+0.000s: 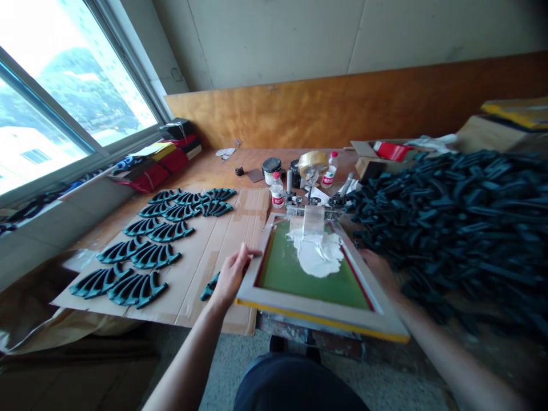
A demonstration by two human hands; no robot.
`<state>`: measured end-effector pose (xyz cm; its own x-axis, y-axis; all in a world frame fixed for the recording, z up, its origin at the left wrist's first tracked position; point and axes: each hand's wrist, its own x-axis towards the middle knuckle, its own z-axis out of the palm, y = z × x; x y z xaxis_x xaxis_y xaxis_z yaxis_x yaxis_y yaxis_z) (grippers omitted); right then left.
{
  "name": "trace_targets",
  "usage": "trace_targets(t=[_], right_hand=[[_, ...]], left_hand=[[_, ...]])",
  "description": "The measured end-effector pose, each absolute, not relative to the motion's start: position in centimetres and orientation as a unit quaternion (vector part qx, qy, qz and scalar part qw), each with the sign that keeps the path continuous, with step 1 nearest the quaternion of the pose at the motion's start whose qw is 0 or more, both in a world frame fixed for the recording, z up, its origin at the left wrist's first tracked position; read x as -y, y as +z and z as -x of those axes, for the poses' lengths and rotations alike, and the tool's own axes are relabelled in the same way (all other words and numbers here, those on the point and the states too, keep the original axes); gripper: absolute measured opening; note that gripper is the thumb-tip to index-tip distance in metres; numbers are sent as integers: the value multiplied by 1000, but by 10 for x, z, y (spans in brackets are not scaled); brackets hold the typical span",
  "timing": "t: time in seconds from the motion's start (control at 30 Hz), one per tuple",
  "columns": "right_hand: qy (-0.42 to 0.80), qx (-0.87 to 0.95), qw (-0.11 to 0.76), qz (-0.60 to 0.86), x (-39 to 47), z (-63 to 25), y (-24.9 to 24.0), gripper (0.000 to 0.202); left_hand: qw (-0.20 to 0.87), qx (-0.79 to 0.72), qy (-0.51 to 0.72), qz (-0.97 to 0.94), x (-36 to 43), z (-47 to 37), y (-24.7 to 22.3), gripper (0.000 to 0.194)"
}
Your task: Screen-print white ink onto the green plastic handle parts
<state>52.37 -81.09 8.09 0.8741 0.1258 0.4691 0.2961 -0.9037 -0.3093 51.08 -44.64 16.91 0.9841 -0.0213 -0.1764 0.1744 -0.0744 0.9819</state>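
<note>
Hundreds of dark plastic pieces sit in a heap (454,222) to the right of the bench, by the look of it still waiting for their print, so most of the work seems ahead. Laid out on the cardboard sheet (205,257) to the left are about a dozen fan-shaped pieces (149,234) in paired rows, apparently done and drying. Between the two stands the screen-printing frame (317,308), its green mesh carrying a pool of white ink (317,257) and a squeegee (313,222) standing at the far end. The left hand (231,277) grips the frame's left rail, fingers curled over the wood. One more piece (209,287) lies just beside that hand. The right hand (379,268) rests at the frame's right edge against the heap; it is blurred, so I cannot tell how its fingers stand.
</note>
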Motion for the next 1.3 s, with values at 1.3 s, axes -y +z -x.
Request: trace_targets(t=[1.3], right_hand=[[-135,167,113,970,753,-594,170,58]], left_hand=[[676,-107,-160,-711,441,-499,117,73]])
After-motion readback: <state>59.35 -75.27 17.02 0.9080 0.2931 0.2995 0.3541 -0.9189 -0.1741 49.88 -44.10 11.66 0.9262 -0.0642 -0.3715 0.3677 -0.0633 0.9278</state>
